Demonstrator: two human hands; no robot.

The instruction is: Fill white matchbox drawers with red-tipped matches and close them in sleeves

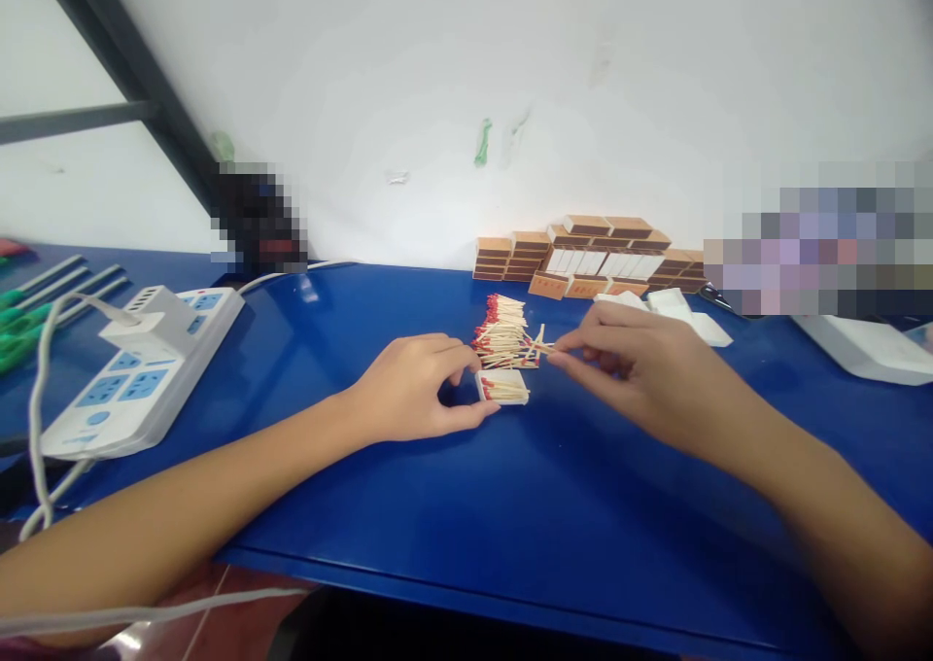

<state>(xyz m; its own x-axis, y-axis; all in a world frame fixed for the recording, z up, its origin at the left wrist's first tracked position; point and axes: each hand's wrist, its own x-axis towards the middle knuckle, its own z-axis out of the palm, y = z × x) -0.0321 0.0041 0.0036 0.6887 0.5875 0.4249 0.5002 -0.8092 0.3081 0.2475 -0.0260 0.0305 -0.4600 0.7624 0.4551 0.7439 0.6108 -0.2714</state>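
A: "How is the white tray [512, 403] held?"
B: "Just below the frame's centre, its left end is bracketed by thumb and fingers of the left hand [412, 389]; a light grip is advised, lest it be crushed."
A: "And the right hand [641, 360]?"
B: "A few matches [543, 347] are pinched, right of the match pile [501, 338]; best kept parallel."

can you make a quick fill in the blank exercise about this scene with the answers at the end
The left hand is at a tray coloured ____.
Like the tray, the right hand holds ____.
Behind the matchboxes rises the ____.
The tabletop is coloured ____.

Missing words: white; matches; wall; blue
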